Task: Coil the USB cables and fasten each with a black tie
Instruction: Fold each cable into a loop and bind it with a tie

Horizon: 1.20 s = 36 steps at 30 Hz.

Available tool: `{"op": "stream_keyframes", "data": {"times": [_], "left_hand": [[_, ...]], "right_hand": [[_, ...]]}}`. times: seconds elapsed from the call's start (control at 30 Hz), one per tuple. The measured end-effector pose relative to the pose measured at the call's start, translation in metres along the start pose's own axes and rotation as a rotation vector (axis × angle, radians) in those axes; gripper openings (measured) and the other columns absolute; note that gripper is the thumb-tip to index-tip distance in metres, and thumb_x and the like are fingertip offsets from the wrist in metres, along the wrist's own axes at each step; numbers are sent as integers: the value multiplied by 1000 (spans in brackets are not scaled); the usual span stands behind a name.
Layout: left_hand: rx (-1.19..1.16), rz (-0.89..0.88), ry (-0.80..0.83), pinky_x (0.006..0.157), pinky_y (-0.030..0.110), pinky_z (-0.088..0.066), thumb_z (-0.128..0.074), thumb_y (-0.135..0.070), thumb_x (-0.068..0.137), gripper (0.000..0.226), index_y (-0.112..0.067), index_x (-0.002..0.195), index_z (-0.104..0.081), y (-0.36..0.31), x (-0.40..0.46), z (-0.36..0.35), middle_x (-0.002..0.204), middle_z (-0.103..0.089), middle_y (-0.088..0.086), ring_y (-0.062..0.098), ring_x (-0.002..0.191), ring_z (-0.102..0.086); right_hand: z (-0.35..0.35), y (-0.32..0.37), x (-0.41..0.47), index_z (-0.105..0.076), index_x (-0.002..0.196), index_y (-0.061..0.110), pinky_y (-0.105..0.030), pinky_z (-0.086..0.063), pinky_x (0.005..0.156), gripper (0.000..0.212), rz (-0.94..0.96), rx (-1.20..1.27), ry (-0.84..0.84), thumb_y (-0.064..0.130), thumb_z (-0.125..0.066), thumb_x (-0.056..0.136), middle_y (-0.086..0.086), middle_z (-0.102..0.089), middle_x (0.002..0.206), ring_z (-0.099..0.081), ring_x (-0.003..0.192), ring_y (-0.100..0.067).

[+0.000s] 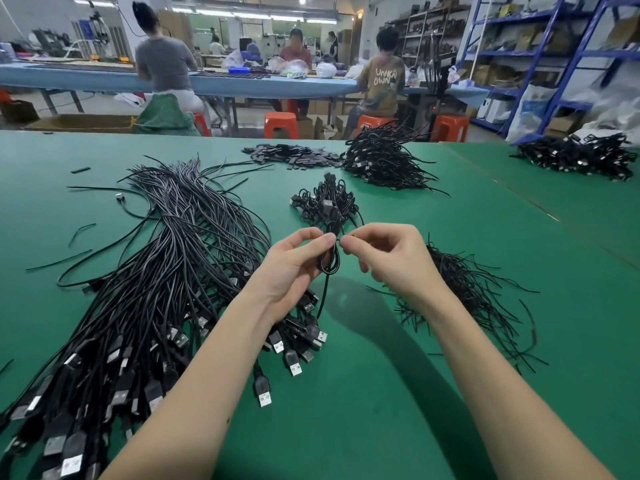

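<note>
My left hand (294, 265) grips a coiled black USB cable (329, 263) above the green table (398, 393), thumb and forefinger pinching the coil's top. My right hand (388, 258) pinches a thin black tie at the same spot; the tie is mostly hidden by my fingertips. One end of the cable hangs down from the coil toward the table. A big heap of loose USB cables (156, 271) lies to the left, plugs toward me. A small pile of coiled, tied cables (325, 202) sits just beyond my hands. Loose black ties (478, 299) lie to the right.
A larger pile of bundled cables (381, 157) and a scatter of flat black pieces (291, 155) lie at the far edge. Another cable pile (575, 157) sits on the neighbouring table at right. People work at a blue bench (259, 84) behind, with orange stools and blue shelving.
</note>
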<state>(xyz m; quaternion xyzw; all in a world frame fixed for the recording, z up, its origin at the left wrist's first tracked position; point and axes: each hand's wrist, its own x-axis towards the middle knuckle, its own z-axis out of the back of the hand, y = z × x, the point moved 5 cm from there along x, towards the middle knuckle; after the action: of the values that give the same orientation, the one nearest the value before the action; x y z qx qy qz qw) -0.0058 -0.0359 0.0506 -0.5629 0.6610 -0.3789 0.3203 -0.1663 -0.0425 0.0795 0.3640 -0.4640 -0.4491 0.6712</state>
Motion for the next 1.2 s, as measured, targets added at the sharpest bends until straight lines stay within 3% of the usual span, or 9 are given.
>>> {"op": "stream_keyframes", "data": {"times": [0.07, 0.13, 0.2, 0.33, 0.47, 0.9, 1.0, 1.1, 1.2], "left_hand": [[8, -55, 23, 64, 16, -52, -79, -13, 69, 21, -15, 85, -65, -5, 0, -2, 79, -69, 3, 11, 69, -61], [28, -75, 35, 64, 16, -52, -79, -14, 68, 22, -14, 86, -65, -7, 0, -4, 78, -70, 3, 11, 68, -63], [45, -53, 7, 59, 15, -50, -77, -15, 71, 19, -15, 85, -65, -6, 0, -3, 75, -69, 0, 8, 64, -62], [-7, 11, -70, 50, 14, -47, -72, -9, 83, 10, -15, 83, -64, -2, -1, 5, 72, -66, -2, 5, 56, -60], [-40, 29, -67, 51, 15, -48, -74, -12, 76, 14, -13, 87, -65, -1, -1, 4, 73, -66, -1, 6, 57, -61], [-17, 51, -42, 51, 15, -48, -76, -15, 73, 16, -14, 86, -67, 2, 0, 6, 75, -67, -1, 7, 60, -60], [-11, 42, -52, 52, 15, -47, -76, -16, 71, 14, -16, 82, -68, 2, 0, 8, 73, -67, -2, 7, 61, -59], [-7, 19, -52, 52, 16, -48, -76, -15, 70, 8, -19, 72, -70, 1, 1, 9, 73, -67, -2, 7, 59, -60], [9, -7, -35, 54, 16, -49, -76, -13, 72, 12, -17, 78, -67, 1, 3, 11, 73, -68, -2, 7, 61, -61]], "right_hand": [[-18, -10, -6, -76, 71, 14, -12, -30, 37, 7, -469, 600, 172, 17, -78, 78, 1, -65, 70, -43, 47, -4], [-26, -12, -11, -76, 70, 12, -10, -29, 34, 7, -626, 826, 206, 17, -77, 75, 1, -64, 72, -42, 46, -2], [-18, -10, -6, -76, 82, 16, -13, -34, 39, 3, -425, 526, 150, 18, -78, 83, 3, -69, 77, -48, 49, -5], [1, 8, -1, -74, 101, 30, -16, -46, 55, 20, 173, -120, -86, 21, -82, 84, 13, -75, 85, -60, 57, -9], [3, 12, -6, -76, 98, 30, -11, -39, 63, 16, 414, -390, -133, 27, -83, 83, 19, -73, 90, -64, 64, -10], [3, 12, -13, -77, 99, 26, -28, -52, 61, 10, 558, -519, -216, 33, -76, 91, 18, -71, 97, -60, 57, -6], [1, 7, -11, -77, 95, 26, -26, -49, 60, 9, 551, -492, -201, 34, -73, 93, 19, -71, 94, -59, 57, -8], [0, -1, -8, -77, 92, 24, -13, -38, 60, 7, 474, -402, -188, 30, -73, 93, 21, -69, 88, -57, 59, -8], [-4, -5, -7, -76, 88, 22, -11, -35, 58, 7, 407, -361, -170, 26, -73, 94, 20, -70, 84, -55, 59, -9]]}}
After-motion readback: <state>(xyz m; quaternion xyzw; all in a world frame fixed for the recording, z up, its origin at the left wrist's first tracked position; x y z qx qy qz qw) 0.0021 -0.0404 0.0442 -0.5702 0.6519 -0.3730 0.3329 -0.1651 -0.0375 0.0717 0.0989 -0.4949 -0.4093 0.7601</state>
